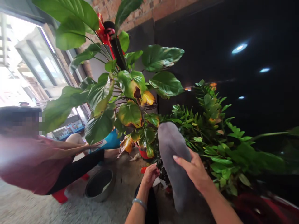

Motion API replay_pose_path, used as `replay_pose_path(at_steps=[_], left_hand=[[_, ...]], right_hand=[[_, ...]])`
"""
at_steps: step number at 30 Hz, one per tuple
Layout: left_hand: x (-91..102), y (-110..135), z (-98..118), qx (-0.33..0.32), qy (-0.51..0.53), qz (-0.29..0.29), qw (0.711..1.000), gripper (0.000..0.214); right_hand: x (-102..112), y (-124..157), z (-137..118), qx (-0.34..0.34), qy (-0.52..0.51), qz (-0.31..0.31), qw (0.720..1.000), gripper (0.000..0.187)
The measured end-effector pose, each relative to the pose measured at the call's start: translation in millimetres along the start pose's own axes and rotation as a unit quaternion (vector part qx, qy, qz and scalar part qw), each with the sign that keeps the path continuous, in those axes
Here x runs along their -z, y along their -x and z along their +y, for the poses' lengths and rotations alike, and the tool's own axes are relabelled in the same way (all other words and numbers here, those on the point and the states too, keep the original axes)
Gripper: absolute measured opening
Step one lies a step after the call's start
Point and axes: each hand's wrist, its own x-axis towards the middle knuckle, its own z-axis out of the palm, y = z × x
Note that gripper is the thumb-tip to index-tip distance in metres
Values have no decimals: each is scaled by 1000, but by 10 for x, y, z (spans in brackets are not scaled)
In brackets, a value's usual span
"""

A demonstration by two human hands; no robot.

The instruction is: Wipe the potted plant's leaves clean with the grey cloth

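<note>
My right hand (196,169) grips a grey sock (174,149) by its side, with the thumb across its face. The sock is held up lengthwise, its rounded end at the top and its narrower end hanging down. Left of the sock is my left hand (150,175), its fingers curled together; whether anything is between them I cannot make out. A bracelet (139,203) circles my left wrist.
A big potted plant (130,113) with partly browned leaves stands ahead, with a leafy bush (217,146) to its right. At left, a person (30,161) sits on a red stool (60,196). A grey basin (100,185) is on the floor near them.
</note>
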Motion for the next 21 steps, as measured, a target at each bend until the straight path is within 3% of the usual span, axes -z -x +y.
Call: replay_pose_path(at_steps=[3, 6, 8, 11, 14, 16, 18, 21], left_hand=[[-1, 20, 3, -4, 12, -7, 1000, 33], [-1, 40, 7, 5, 21, -13, 1000, 31], [0, 53, 13, 23, 28, -13, 999, 30], [-6, 63, 27, 37, 36, -2, 999, 26], [-20, 49, 36, 35, 45, 6, 998, 23], [-25, 29, 31, 36, 51, 14, 998, 24], [-21, 6, 11, 38, 62, 24, 997, 25], [3, -34, -37, 34, 82, 30, 996, 28]], right_hand=[[-107, -150, 184, -26, -5, 33, 999, 35], [-147, 74, 613, -81, 34, 13, 996, 26], [-134, 303, 749, -110, 56, 27, 992, 28], [-101, 442, 522, -121, 36, 40, 991, 39], [-78, 226, 94, -70, -34, 20, 997, 45], [-57, 33, -19, -42, -64, 77, 994, 43], [-25, -56, 92, -73, -86, 134, 985, 39], [36, 86, 500, -180, -105, 149, 967, 33]])
